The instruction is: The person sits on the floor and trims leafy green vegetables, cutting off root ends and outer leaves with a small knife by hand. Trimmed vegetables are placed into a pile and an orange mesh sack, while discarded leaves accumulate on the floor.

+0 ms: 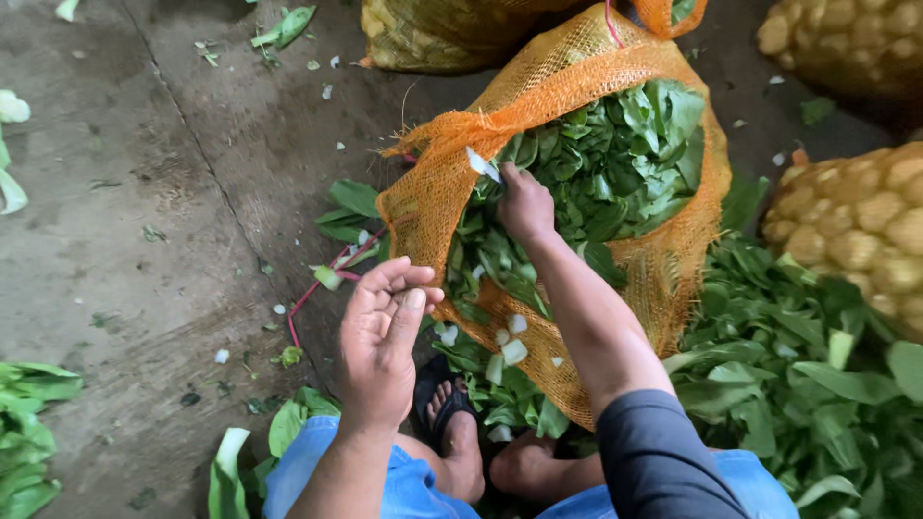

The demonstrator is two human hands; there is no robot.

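An orange mesh sack lies open in front of me, stuffed with green leafy vegetables. My right hand reaches into its mouth and presses down on the leaves, fingers curled, with a pale stem piece at its fingertips. My left hand hovers just outside the sack's near rim, palm up, fingers loosely bent and holding nothing. My feet in dark sandals rest below the sack.
A loose heap of greens covers the ground at right. Yellow mesh sacks of potatoes stand at right and at the top. Scattered leaves and a pink string lie on the concrete floor.
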